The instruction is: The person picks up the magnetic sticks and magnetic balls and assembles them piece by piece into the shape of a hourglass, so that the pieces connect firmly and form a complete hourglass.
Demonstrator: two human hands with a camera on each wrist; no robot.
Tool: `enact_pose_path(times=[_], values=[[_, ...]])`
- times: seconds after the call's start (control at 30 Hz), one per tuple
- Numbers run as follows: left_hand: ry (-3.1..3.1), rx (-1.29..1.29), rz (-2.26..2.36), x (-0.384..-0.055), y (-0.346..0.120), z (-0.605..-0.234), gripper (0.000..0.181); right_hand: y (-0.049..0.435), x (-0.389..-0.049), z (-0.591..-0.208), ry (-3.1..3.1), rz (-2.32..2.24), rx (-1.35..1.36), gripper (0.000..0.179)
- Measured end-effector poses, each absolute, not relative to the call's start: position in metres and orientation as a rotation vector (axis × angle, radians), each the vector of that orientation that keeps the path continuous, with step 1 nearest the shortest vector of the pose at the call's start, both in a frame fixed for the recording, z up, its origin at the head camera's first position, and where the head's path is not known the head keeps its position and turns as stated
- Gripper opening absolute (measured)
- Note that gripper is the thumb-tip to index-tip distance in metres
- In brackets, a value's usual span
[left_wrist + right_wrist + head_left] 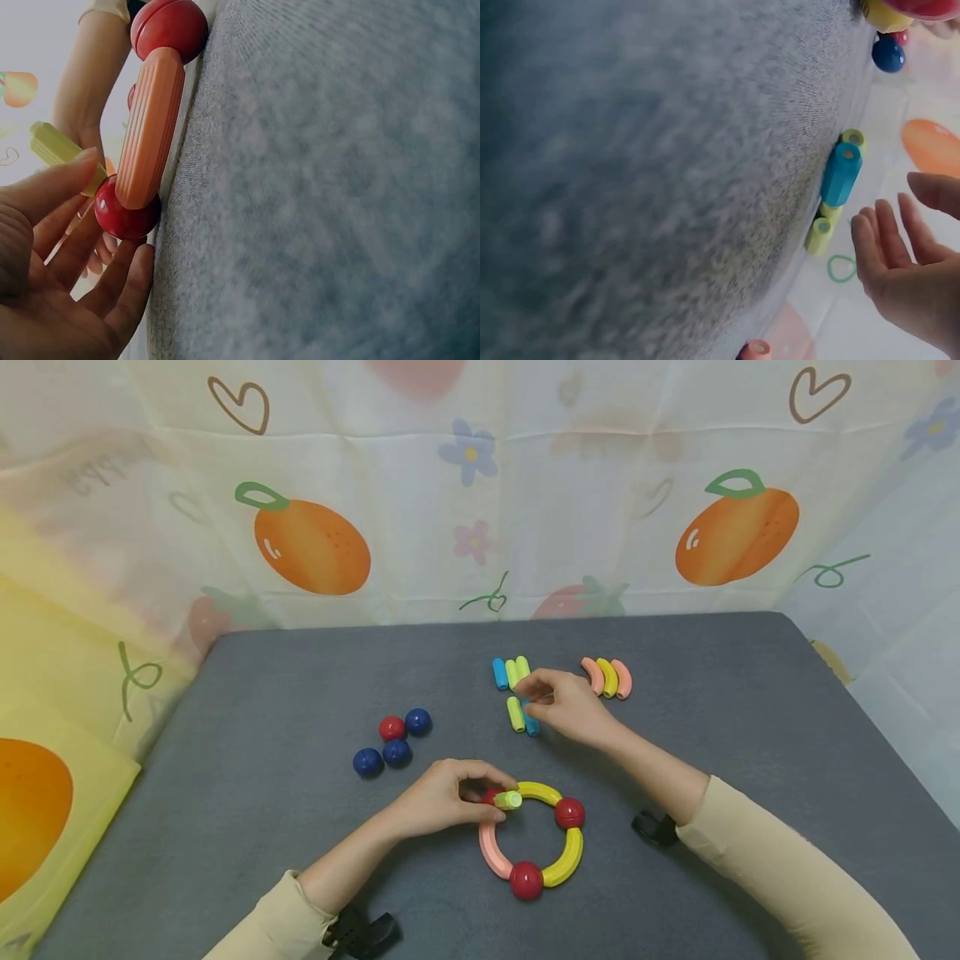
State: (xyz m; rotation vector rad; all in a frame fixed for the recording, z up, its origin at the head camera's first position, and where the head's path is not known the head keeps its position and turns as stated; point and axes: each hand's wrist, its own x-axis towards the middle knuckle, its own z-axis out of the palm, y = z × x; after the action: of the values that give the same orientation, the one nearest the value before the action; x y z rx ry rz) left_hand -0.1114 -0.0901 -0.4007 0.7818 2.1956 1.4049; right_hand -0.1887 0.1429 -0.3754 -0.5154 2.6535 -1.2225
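Note:
A ring of curved sticks and red balls lies on the table in the head view, with yellow curved sticks [564, 860], a pink curved stick [494, 853] and red balls [526, 881]. At its upper left my left hand [446, 797] pinches a light green straight stick [56, 146] that stands up from a red ball [126, 214]. The other fingers of that hand curve beside this ball. My right hand [573, 706] hovers with loosely bent fingers by the short straight sticks, a blue one [842, 174] and a light green one [515, 714] among them, holding nothing.
Left of centre sit several loose balls, one red [392, 727] and the others blue [367, 762]. Curved sticks [607, 678] in pink and yellow lie behind the right hand. A patterned curtain [420, 527] hangs behind the grey table [262, 718].

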Motion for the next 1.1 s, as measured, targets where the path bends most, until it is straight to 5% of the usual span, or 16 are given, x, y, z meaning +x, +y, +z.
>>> enact_pose_path(times=[1.1], values=[[2.176, 0.738, 1.371, -0.111, -0.092, -0.398, 0.023, 0.128, -0.2, -0.391, 2.774, -0.897, -0.602, 0.047]])
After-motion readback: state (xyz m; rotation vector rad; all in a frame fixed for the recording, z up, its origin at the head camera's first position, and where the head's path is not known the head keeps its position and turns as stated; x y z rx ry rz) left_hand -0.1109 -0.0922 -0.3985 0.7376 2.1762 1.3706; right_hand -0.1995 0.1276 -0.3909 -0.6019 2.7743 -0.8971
